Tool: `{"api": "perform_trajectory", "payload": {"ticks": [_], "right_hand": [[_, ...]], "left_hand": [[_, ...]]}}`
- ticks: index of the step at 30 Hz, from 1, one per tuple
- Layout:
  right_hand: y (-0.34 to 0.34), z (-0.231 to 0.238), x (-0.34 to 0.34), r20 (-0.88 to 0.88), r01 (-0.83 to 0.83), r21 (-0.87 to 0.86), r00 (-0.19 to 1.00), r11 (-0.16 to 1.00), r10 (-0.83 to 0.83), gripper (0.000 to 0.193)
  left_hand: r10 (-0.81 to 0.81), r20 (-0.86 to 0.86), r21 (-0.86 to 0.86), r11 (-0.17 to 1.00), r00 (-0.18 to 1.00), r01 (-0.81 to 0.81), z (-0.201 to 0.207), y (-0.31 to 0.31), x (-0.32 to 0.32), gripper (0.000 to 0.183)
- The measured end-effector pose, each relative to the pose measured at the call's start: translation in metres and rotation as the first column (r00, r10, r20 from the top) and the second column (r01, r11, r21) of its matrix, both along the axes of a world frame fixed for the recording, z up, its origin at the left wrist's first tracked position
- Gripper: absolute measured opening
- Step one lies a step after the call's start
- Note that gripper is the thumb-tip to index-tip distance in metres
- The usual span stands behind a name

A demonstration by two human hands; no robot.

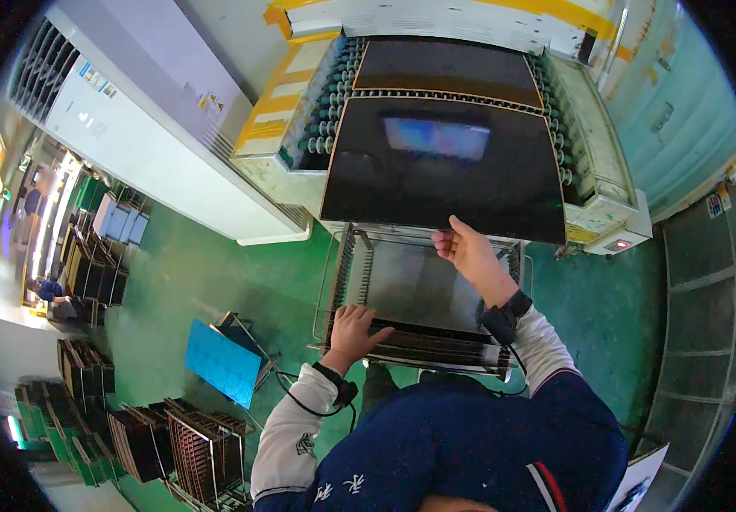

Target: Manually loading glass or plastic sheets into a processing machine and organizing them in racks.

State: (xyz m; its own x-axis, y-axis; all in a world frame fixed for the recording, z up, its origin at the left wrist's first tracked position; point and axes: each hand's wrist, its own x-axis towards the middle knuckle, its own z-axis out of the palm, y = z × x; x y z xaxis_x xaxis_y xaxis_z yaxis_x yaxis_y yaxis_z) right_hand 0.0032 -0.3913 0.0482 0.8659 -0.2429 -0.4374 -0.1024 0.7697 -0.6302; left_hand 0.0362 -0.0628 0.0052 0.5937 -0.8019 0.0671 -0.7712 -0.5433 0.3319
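Observation:
A glossy black rectangular panel (445, 171) lies on the roller conveyor (320, 128), its near edge jutting out over a wheeled metal rack (334, 282). My right hand (468, 256) is at that near edge, thumb over the rim and fingers curled just below it. How firmly it grips cannot be told. Lower and to the left, my left hand (353, 331) rests with fingers spread at the rack's near left side, beside dark panels (436, 346) slotted upright in it. Nothing is held in that hand. A second black panel (445, 72) lies farther back on the rollers.
A tall white cabinet-like unit (154, 145) stands at the left. Several racks of boards (201, 452) and a blue sheet (223, 363) on a stand are at the lower left. A grey mesh-like rack (701, 324) lines the right. Cables hang from my wrist devices.

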Motion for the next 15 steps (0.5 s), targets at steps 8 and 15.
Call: {"api": "perform_trajectory", "payload": {"ticks": [8,15], "right_hand": [[-0.010,-0.007,0.011,0.023,0.059,0.006,0.998,0.998,-0.059,0.037],[-0.012,-0.012,0.030,0.050,0.052,0.061,0.997,0.997,-0.055,0.041]], "left_hand": [[-0.020,0.038,-0.061,0.998,0.999,0.022,-0.003,-0.003,-0.002,0.054],[0.037,-0.006,-0.065,0.997,0.999,-0.038,-0.005,0.010,-0.012,0.063]]}}
